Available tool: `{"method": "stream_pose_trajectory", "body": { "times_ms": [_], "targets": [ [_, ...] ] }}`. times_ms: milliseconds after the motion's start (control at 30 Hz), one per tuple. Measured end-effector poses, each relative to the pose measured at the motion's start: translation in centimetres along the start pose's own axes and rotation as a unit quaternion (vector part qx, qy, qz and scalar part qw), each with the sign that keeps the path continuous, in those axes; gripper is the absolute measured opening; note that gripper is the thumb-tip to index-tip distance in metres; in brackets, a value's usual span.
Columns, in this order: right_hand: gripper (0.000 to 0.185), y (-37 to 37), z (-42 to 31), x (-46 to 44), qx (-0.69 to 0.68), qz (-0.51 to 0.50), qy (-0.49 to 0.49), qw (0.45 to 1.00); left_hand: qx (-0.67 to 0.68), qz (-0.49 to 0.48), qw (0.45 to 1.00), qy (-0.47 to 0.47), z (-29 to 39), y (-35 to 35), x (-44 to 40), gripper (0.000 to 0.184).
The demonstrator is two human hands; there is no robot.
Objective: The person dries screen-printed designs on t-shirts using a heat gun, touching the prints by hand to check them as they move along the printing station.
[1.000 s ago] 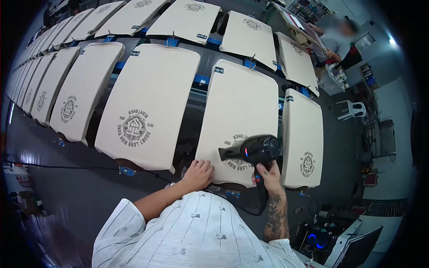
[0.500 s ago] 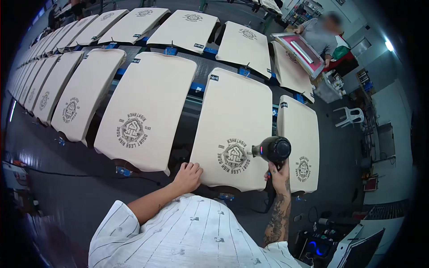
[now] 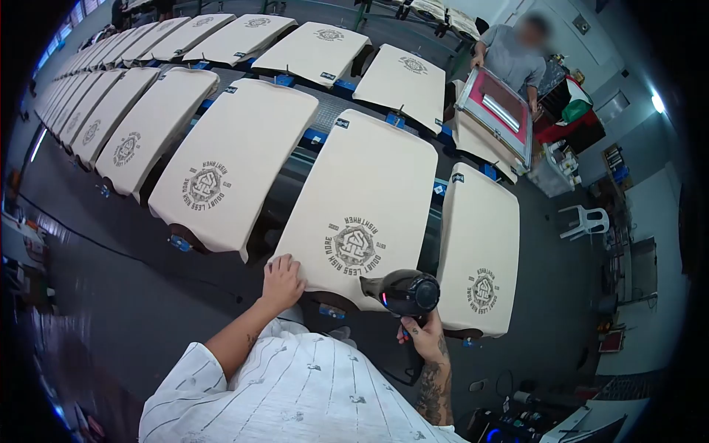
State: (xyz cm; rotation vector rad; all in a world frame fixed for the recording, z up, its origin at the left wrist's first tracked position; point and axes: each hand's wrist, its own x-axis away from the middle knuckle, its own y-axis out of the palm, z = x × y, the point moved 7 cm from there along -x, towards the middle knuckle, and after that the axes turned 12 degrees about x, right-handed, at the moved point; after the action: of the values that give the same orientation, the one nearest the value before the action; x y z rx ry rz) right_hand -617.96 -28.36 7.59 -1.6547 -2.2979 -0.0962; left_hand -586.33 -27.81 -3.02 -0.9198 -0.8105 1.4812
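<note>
Cream cloths (image 3: pixel 236 133): Stretched over angled boards, they ran in two long rows that curved away to the upper left, each visible emblem dark against the pale fabric.
Nearest cloth (image 3: pixel 377 170): It lay smooth on its board directly before the wearer, between a cloth on the left and another on the right.
Co-worker (image 3: pixel 509 52): A person in a grey top stood beyond the far row, at the upper right.
Framed screen (image 3: pixel 519 122): The co-worker held it tilted, its pink face in sight, by the far row's end cloth.
White chair (image 3: pixel 585 219): It stood on the floor at the right.
Hair dryer (image 3: pixel 410 293): Its black body had shifted from the emblem's right side to a spot below and to the right, by the cloth's lower edge. That left the design uncovered and, by the look of the angle, put the nozzle nearer the hem than the middle of the print.
Right hand (image 3: pixel 425 338): It was closed around the dryer's handle.
Left hand (image 3: pixel 284 282): It rested on the nearest cloth's lower left corner, fingers together; whether they pinched the fabric could not be told.
Emblem (image 3: pixel 354 246): Printed near the wearer's end, it showed whole, ringed with lettering.
Small dark label (image 3: pixel 342 124): It sat at the cloth's far left corner.
</note>
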Motion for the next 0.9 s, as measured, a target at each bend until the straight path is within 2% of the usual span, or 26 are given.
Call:
{"method": "stream_pose_trajectory", "body": {
  "times_ms": [100, 167, 233, 300, 333, 367, 400, 433, 467, 500, 533, 567, 633, 733, 767, 833, 867, 900],
  "targets": [
    [0.037, -4.5, 1.4, 1.2, 0.004, 0.060, 0.009, 0.998, 0.043, 0.054, 0.998, -0.012, 1.6, 0.3, 1.7, 0.047],
    [0.045, -6.2, 0.7, 1.8, 0.038, 0.105, 0.008, 0.994, 0.053, 0.094, 0.994, -0.003, 3.4, -0.4, 2.2, 0.045],
    [0.046, -7.2, 0.9, 1.8, 0.040, 0.115, -0.006, 0.993, 0.067, 0.130, 0.989, 0.005, 4.7, -1.1, 2.2, 0.044],
    [0.048, -6.8, 0.6, 1.7, 0.040, 0.121, -0.018, 0.992, 0.179, -0.087, 0.980, 0.027, 5.1, 0.8, 0.6, 0.041],
    [0.043, -6.2, 0.2, 1.5, 0.028, 0.120, -0.012, 0.992, 0.220, -0.231, 0.945, 0.076, 6.2, 1.1, -0.6, 0.042],
    [0.038, -5.5, -0.4, 1.2, 0.018, 0.118, -0.005, 0.993, 0.195, -0.219, 0.937, 0.190, 8.5, -2.3, -2.3, 0.045],
    [0.036, -4.6, -1.2, 0.9, 0.022, 0.118, -0.013, 0.993, 0.166, -0.203, 0.917, 0.301, 10.7, -6.5, -3.9, 0.047],
    [0.036, -4.0, -1.6, 0.0, 0.022, 0.115, -0.018, 0.993, 0.174, -0.045, 0.936, 0.304, 10.6, -11.7, -7.1, 0.056],
    [0.035, -3.5, -1.9, -0.7, 0.024, 0.100, -0.023, 0.994, 0.184, 0.137, 0.927, 0.297, 9.6, -17.9, -9.7, 0.065],
    [0.034, -3.1, -2.2, -1.3, 0.027, 0.087, -0.024, 0.996, 0.368, 0.233, 0.867, 0.242, 7.6, -22.5, -12.2, 0.067],
    [0.032, -2.6, -3.0, -2.3, 0.006, 0.066, -0.062, 0.996, 0.429, 0.254, 0.835, 0.233, 7.0, -27.1, -13.5, 0.069],
    [0.032, -2.5, -3.3, -3.3, 0.008, 0.069, -0.057, 0.996, 0.441, 0.228, 0.829, 0.257, 6.7, -29.3, -14.7, 0.066],
    [0.035, -2.2, -4.4, -5.6, 0.032, 0.112, -0.056, 0.992, 0.322, 0.108, 0.904, 0.259, 6.6, -28.8, -16.5, 0.058],
    [0.035, 0.0, -7.7, -8.3, 0.055, 0.185, -0.098, 0.976, 0.227, -0.041, 0.945, 0.233, 3.8, -20.7, -16.3, 0.044],
    [0.035, 0.9, -7.8, -8.3, 0.054, 0.192, -0.097, 0.975, 0.206, -0.075, 0.948, 0.229, 2.2, -16.9, -15.3, 0.043],
    [0.034, 2.8, -7.8, -9.0, 0.038, 0.173, -0.084, 0.980, 0.106, -0.215, 0.949, 0.206, -0.2, -9.6, -11.8, 0.043],
    [0.034, 3.6, -6.9, -8.6, 0.028, 0.153, -0.045, 0.987, 0.106, -0.285, 0.930, 0.207, -0.9, -7.2, -9.5, 0.045],
    [0.034, 4.2, -6.5, -8.2, 0.027, 0.159, -0.047, 0.986, 0.154, -0.356, 0.889, 0.244, -1.6, -4.2, -7.6, 0.051]
  ]
}}
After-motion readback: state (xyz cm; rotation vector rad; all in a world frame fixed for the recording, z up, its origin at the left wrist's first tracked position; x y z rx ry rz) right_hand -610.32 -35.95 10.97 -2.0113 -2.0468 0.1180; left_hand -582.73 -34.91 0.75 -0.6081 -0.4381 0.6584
